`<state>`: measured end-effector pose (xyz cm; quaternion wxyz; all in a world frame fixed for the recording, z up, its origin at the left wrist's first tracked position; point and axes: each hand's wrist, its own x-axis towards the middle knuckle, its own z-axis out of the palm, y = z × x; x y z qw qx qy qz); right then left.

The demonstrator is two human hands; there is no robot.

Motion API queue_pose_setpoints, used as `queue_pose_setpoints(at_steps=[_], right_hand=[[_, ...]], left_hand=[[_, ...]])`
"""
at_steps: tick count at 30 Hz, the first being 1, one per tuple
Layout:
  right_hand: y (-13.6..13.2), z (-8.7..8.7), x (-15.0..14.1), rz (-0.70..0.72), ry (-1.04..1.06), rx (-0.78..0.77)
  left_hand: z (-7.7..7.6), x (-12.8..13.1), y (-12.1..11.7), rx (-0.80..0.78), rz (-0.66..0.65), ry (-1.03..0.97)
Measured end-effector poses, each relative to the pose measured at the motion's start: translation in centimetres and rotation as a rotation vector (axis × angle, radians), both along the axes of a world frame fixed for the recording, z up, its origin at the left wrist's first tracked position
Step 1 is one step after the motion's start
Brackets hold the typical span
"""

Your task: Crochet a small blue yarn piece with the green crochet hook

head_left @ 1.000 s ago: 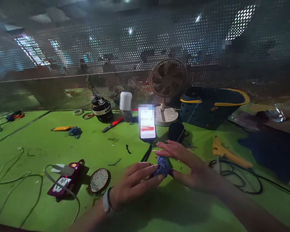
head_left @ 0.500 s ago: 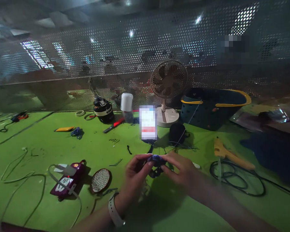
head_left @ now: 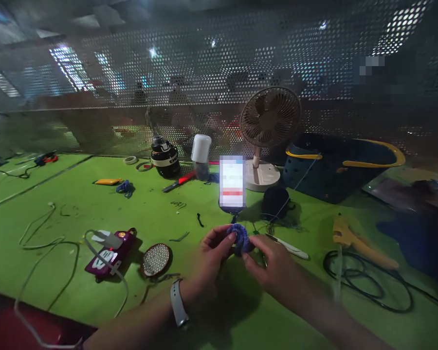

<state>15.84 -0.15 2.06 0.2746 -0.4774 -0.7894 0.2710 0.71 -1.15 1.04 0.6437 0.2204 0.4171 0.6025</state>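
Note:
A small curled piece of blue-purple crocheted yarn work [head_left: 242,237] is held up between my two hands above the green table. My left hand [head_left: 212,255] pinches its left edge, thumb in front and fingers behind. On its right side the thumb and fingertips of my right hand [head_left: 272,260] close on the edge. Beside my right hand lies a slim white-handled tool [head_left: 294,250], its kind unclear. Just beyond the hands stands a lit phone [head_left: 232,182], its screen blurred out. A dark ball of yarn [head_left: 275,203] with loose strands sits to the right of it.
A fan [head_left: 270,119] and a dark basket with yellow handles [head_left: 328,172] stand at the back. On the right lies a yellow glue gun [head_left: 361,248] with a coiled cable. To the left are a purple power strip [head_left: 113,253] and a round studded disc [head_left: 156,260].
The yarn piece has been turned, so its ridged curved side shows more. The view has shifted left, and more of the white-handled tool is visible beside my right hand.

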Motion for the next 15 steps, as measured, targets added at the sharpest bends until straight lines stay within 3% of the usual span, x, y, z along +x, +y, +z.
queue_pose_setpoints(at_steps=[7, 15], right_hand=[[-0.3, 0.1, -0.5, -0.027, -0.077, 0.04], [0.3, -0.9, -0.3, -0.053, 0.005, -0.118]], left_hand=[[-0.8, 0.3, 0.0, -0.025, -0.004, -0.053], [-1.3, 0.6, -0.2, -0.021, -0.013, -0.059]])
